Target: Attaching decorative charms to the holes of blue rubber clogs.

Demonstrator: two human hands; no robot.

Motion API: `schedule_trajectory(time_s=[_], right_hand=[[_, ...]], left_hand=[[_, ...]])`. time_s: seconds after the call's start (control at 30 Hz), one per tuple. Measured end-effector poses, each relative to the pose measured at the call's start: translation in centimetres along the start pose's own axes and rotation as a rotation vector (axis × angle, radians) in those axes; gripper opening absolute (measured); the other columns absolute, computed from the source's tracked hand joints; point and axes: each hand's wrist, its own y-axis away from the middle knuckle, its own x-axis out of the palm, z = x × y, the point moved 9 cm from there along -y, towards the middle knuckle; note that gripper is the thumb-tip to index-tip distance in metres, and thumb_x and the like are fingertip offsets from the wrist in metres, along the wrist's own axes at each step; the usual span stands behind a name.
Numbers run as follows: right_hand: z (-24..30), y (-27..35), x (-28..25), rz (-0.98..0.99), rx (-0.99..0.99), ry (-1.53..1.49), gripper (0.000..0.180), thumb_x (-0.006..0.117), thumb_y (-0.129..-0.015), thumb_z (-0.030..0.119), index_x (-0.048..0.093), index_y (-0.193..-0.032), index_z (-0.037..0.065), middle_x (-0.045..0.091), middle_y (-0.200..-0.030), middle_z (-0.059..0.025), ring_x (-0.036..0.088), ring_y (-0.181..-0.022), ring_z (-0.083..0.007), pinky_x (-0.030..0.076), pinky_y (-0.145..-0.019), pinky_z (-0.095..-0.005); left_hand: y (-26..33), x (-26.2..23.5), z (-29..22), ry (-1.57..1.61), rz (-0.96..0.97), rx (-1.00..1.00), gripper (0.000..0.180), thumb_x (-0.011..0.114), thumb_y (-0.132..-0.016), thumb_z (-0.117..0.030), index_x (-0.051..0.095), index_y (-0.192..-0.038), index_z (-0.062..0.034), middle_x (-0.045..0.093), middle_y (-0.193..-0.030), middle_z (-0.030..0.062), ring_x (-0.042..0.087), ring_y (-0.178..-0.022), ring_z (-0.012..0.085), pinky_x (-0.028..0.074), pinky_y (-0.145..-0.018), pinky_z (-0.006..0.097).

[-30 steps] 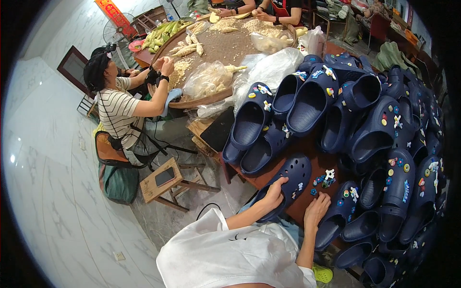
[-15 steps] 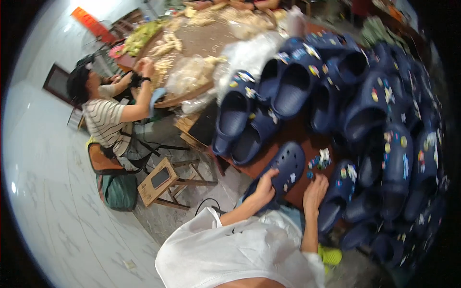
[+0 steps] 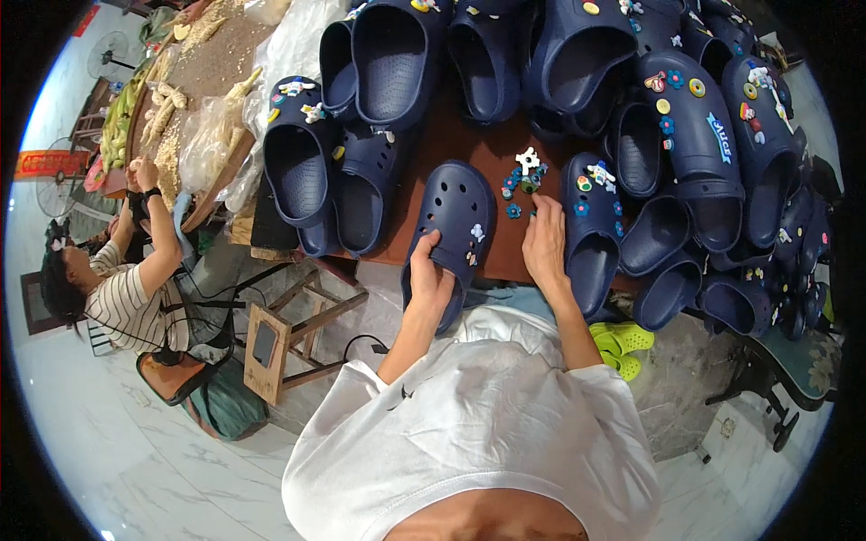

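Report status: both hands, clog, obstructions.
Left hand holds navy clog. Right hand at loose shoe charms, contact unclear. Another decorated clog close on its right.

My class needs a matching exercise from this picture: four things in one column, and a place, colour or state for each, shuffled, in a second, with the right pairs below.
Column one
1. Left hand
2. Right hand
3. Phone
4. Camera wearer's shirt

Column two
A. Lying on a wooden stool
B. White
C. Holding a navy clog
D. Close by some small loose charms

Right pairs: 1-C, 2-D, 3-A, 4-B
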Motion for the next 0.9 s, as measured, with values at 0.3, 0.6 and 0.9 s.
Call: schedule_trajectory(time_s=[0.3,0.6,0.9], right_hand=[[-0.9,-1.2,2.6,0.114,0.033,0.167,0.05,0.05,-0.089,-0.001,0.039,-0.137,-0.008,0.039,-0.143,-0.0247,0.035,-0.134,-0.0464,0.032,-0.111,-0.05],[-0.2,-0.6,1.0,0.064,0.026,-0.029,0.049,0.05,-0.085,-0.006,0.047,-0.134,-0.001,0.047,-0.133,-0.0219,0.045,-0.124,-0.0405,0.036,-0.106,-0.0473],[-0.9,-3.3,0.9,-0.065,0.047,-0.045,0.035,0.052,-0.09,-0.001,0.051,-0.125,-0.002,0.052,-0.117,-0.0212,0.052,-0.108,-0.0392,0.043,-0.093,-0.046]], left_hand=[[-0.5,-0.4,-0.3,-0.055,-0.012,-0.006,0.037,0.053,-0.091,-0.019,0.052,-0.123,0.0005,0.062,-0.122,0.0164,0.06,-0.111,0.0313,0.045,-0.1,0.048],[-1.0,-0.9,-0.6,-0.068,-0.021,0.039,0.034,0.055,-0.091,-0.019,0.055,-0.12,-0.001,0.063,-0.12,0.0149,0.06,-0.111,0.0297,0.045,-0.1,0.045],[-1.4,-0.9,-0.5,-0.075,0.025,0.057,0.033,0.057,-0.09,-0.02,0.056,-0.118,-0.0028,0.065,-0.117,0.0135,0.061,-0.108,0.0298,0.046,-0.099,0.046]])
